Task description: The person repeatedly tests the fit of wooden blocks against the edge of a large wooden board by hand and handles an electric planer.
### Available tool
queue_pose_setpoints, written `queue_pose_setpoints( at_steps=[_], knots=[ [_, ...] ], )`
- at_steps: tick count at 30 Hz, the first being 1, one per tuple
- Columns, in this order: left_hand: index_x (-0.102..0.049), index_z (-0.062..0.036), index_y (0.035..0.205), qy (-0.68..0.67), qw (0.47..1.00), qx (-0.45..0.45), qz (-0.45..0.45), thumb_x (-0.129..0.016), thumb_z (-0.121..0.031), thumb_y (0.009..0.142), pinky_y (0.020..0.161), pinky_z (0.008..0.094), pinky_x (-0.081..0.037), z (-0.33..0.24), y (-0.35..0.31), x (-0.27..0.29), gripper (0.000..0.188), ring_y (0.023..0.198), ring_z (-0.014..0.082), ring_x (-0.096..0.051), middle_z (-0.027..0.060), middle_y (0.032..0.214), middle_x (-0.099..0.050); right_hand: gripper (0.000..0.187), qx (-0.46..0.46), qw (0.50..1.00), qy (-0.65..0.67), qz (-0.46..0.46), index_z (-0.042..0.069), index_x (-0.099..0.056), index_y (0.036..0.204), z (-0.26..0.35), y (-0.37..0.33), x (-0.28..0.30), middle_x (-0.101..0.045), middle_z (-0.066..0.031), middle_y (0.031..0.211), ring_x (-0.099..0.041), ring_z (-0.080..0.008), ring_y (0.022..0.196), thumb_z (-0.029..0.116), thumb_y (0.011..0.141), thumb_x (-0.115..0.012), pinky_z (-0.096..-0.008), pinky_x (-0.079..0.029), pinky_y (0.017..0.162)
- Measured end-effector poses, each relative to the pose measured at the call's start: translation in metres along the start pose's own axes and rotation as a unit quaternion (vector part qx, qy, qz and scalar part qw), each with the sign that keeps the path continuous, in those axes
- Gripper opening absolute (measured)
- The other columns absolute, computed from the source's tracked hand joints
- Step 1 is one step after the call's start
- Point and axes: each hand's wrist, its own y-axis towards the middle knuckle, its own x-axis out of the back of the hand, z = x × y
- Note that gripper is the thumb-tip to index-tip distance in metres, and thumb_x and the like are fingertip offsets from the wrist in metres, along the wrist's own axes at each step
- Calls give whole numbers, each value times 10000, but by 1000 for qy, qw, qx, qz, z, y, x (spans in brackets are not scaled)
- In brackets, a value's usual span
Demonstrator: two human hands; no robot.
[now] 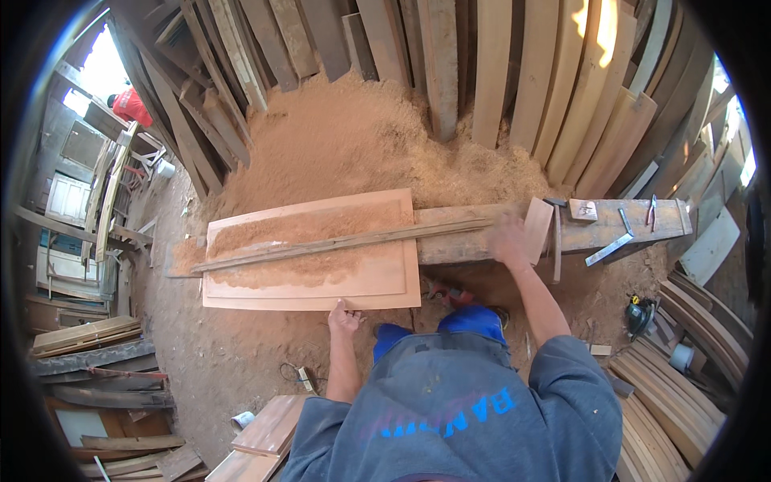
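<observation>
Head view — wooden panel point(321, 277) lengthwise left–right, left hand point(345, 319) at edge

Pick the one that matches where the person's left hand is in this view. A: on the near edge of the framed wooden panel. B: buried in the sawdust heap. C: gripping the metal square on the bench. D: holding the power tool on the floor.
A: the left hand rests on the near edge of the wooden panel, whose recessed face carries sawdust.
</observation>
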Motion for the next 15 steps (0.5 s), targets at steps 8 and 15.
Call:
queue_pose_setpoints(
  at_steps=[8, 15],
  knots=[
    [-544, -154, 1336, 22, 998, -62, -15, -624, -186, 1036, 995, 554, -501, 1, -19, -13, 312, 1153, 287, -613, 75, 1277, -629, 566, 108, 993, 8, -44, 89, -625, 1268, 93, 3, -55, -614, -156, 1310, -501, -375, 1305, 396, 819, -783, -557, -337, 1131],
    [-529, -187, 1364, 22, 998, -59, 9, -655, -175, 1015, 966, 587, -527, 1, 1, 1, 371, 1158, 308, -623, 94, 1296, -627, 445, 167, 986, -24, -4, 106, -683, 1133, 73, 8, -32, -648, -155, 1207, -554, -371, 1201, 409, 821, -779, -551, -386, 1054]
  ],
)
